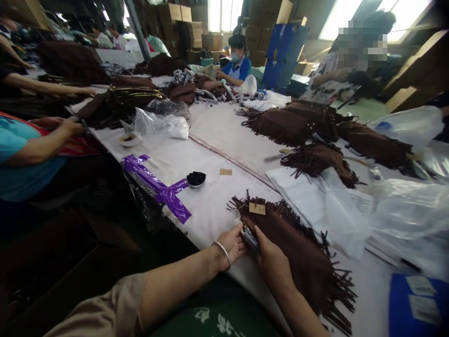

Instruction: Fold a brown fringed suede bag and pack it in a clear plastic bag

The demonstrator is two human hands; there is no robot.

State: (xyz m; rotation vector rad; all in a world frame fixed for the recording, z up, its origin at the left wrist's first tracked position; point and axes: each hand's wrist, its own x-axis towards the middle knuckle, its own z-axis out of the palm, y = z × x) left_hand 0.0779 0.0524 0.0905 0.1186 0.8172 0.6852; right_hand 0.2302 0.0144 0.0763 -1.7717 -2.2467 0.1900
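A flat brown fringed piece (pixel 298 248) lies at the table's front edge; its exact kind I cannot tell. On its upper left corner rests a tan paper tag (pixel 257 208) with a white string. My right hand (pixel 275 262) is closed round a small dark grey hand tool (pixel 249 236) with yellow near its tip, at the piece's left edge. Facing it, my left hand (pixel 231 245), with a silver bracelet (pixel 223 254) at the wrist, has its thumb and fingers drawn in by the tool's tip and the string. What those fingers pinch is hidden.
A small dish of black bits (pixel 196 179) and a loose tan tag (pixel 226 172) lie beyond my hands. Purple tape (pixel 157 187) runs along the left edge. More brown fringed pieces (pixel 294 121) and plastic bags (pixel 414 206) lie to the right. Several other people work around the table.
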